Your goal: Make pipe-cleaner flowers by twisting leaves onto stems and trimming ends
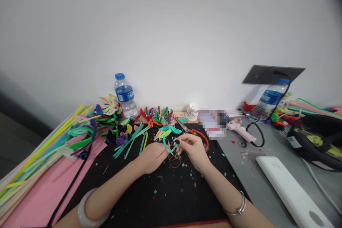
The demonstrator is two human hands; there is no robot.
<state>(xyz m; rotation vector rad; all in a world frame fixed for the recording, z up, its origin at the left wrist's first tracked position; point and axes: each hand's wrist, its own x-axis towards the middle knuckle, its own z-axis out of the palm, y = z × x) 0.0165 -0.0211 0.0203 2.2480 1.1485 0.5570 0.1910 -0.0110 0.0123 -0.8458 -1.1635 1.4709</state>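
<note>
At nine o'clock from the hands, a bundle of long fuzzy stems (40, 162) lay over a pink sheet (57, 181), probably put aside to spare the middle. Next came a heap of fuzzy looped pieces (82, 133), with a water bottle (125, 96) upright near eleven o'clock, perhaps set against the wall so that it wouldn't be knocked. Loose teal strips (130, 146) lay at ten o'clock, easily reached by the left hand (154, 156). That hand's fingers were closed around a teal stem (173, 149), which hung between both hands over the black mat (173, 199). The right hand (192, 149) pinched its other side between thumb and fingertips, a grip that seemed meant for fine bending (the exact contact was partly hidden). Red-handled scissors (204, 139) rested at two o'clock, and a pink glue gun (242, 131) lay between two and three, both apparently handy for the right hand.
</note>
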